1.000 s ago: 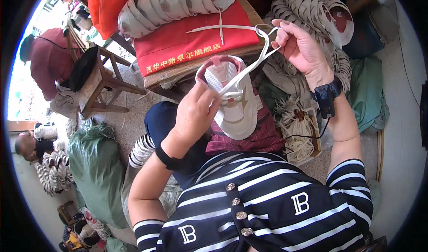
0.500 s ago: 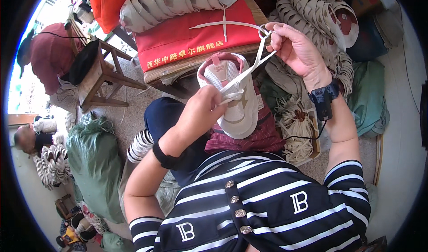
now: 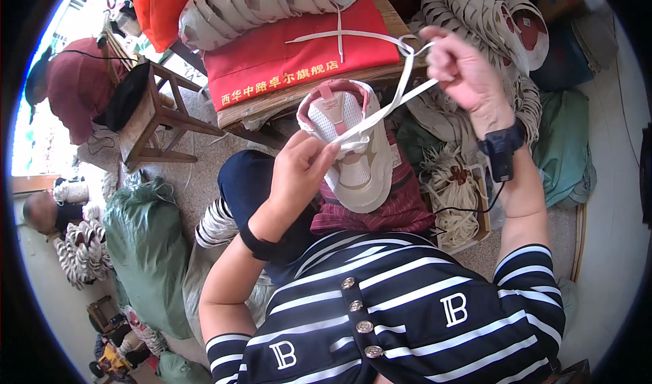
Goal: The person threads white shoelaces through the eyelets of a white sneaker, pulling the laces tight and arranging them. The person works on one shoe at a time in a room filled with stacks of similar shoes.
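The person sat with a small white and pink shoe (image 3: 356, 149) on their lap, resting on a dark red striped cloth (image 3: 380, 211). It looked like the lacing step: a flat white lace (image 3: 390, 105) ran tight from the shoe's front up to the raised hand. The next move would probably need a gentle, even pull, so the lace slid through without twisting.

The left hand (image 3: 299, 173) was bent at the wrist, its fingers pressed together, pinching the lace right at the shoe. The right hand (image 3: 465, 71) was lifted higher and farther away, fingers curled closed around the lace's looped end.

Farther off lay a red cloth (image 3: 299, 54) on a wooden bench (image 3: 272, 112), with piles of pale shoe parts (image 3: 251, 3).
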